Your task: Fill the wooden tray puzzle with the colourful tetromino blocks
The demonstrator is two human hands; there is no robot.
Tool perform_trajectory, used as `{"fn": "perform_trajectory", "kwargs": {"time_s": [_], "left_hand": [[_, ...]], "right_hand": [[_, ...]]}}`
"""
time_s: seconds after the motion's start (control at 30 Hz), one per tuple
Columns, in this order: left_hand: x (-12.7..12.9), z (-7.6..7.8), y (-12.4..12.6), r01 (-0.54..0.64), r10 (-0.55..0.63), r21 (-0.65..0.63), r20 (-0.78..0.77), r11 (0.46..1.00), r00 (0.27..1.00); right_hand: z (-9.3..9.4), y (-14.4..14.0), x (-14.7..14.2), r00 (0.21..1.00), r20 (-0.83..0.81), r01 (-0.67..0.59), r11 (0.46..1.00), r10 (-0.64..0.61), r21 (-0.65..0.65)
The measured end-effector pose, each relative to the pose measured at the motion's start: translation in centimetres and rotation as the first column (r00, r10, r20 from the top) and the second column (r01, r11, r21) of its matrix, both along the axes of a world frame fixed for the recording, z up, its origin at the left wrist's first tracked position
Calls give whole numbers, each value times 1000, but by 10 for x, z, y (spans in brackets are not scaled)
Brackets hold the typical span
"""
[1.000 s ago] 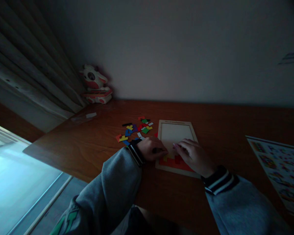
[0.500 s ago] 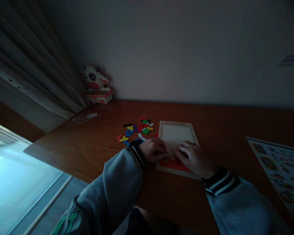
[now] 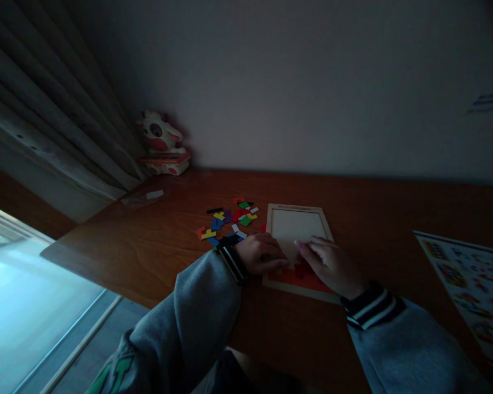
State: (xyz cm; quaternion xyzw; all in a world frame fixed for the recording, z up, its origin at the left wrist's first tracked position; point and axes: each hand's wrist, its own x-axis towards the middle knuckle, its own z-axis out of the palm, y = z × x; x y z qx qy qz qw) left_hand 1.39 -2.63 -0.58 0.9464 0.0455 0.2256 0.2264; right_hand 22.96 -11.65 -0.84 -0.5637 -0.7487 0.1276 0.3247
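A pale wooden puzzle tray [image 3: 298,209] lies on the brown desk [image 3: 156,246]. Orange, red and yellow pieces [image 3: 298,278] fill its near row; the far part is bare. My left hand [image 3: 261,253] rests on the tray's near left edge, fingers curled over a piece that I cannot make out. Palm down on the tray's near right part, my right hand [image 3: 331,264] presses its fingertips on the board beside the left hand. Loose coloured pieces [image 3: 229,220] lie scattered left of the tray.
A red and white plush toy [image 3: 161,143] sits in the far left corner by the curtain [image 3: 45,126]. A small white slip [image 3: 154,194] lies near it. A printed colour sheet [image 3: 472,279] covers the desk's right side. The desk's left edge drops beside a window.
Both hands have stayed on the tray's near part with small finger shifts. The view has drifted slightly.
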Motion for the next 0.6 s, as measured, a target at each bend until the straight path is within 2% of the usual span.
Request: {"fn": "perform_trajectory", "kwargs": {"time_s": [0.2, 0.33, 0.47, 0.53, 0.6], "left_hand": [[0, 6, -1, -21, 22, -4, 17, 1000, 1000], [0, 9, -3, -9, 9, -30, -14, 999, 1000], [-1, 9, -4, -45, 42, -74, -48, 996, 998], [-1, 8, -4, -58, 55, -81, -42, 995, 998], [0, 7, -4, -67, 65, -73, -25, 995, 998]], "right_hand": [[5, 2, 10, 959, -230, 163, 986, -166, -31], [2, 3, 15, 921, -317, 207, 973, -229, -101], [2, 3, 19, 864, -385, 293, 946, -325, -140], [1, 3, 21, 873, -377, 278, 951, -309, -136], [0, 3, 20, 926, -307, 198, 975, -218, -95]]}}
